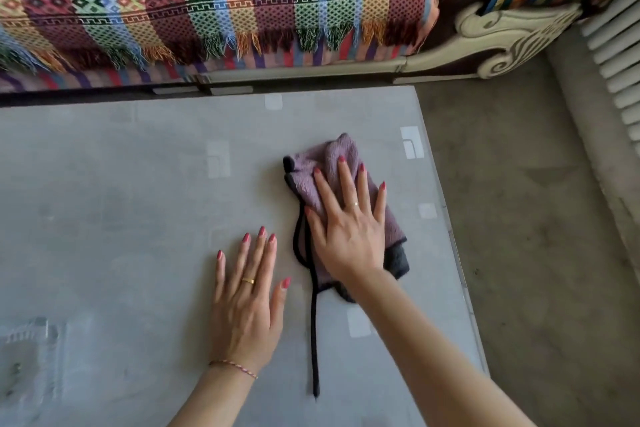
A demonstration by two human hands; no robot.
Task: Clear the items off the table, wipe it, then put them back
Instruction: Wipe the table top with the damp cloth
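Two bare hands lie on a grey bench (121, 184) seen from the head camera, looking down. Right hand (348, 229): palm down, fingers (344, 180) spread flat and fully extended, pressing on a purple cloth (337, 152) rather than gripping it. The cloth is folded and bunched, with a dark edging and a dark grey underside showing at its near right corner; it lies on the right half of the bench, near but not touching the right edge. A black cord (314, 333) runs from the cloth's left side toward the viewer, loops beside the right thumb, and trails straight down the surface between the two forearms. Left hand (246, 302): palm down, flat on the bare bench just left of the cord, fingers extended and slightly spread, holding nothing. A ring (248, 281) sits on one finger of the left hand, and a thin bracelet (233, 367) circles the left wrist. Pale rectangular patches show across the bench surface. Beyond the far edge stands a sofa (502, 42) with a carved cream frame, draped in a multicoloured patterned blanket (207, 3) with a fringe. Grey floor (519, 201) lies to the right of the bench.
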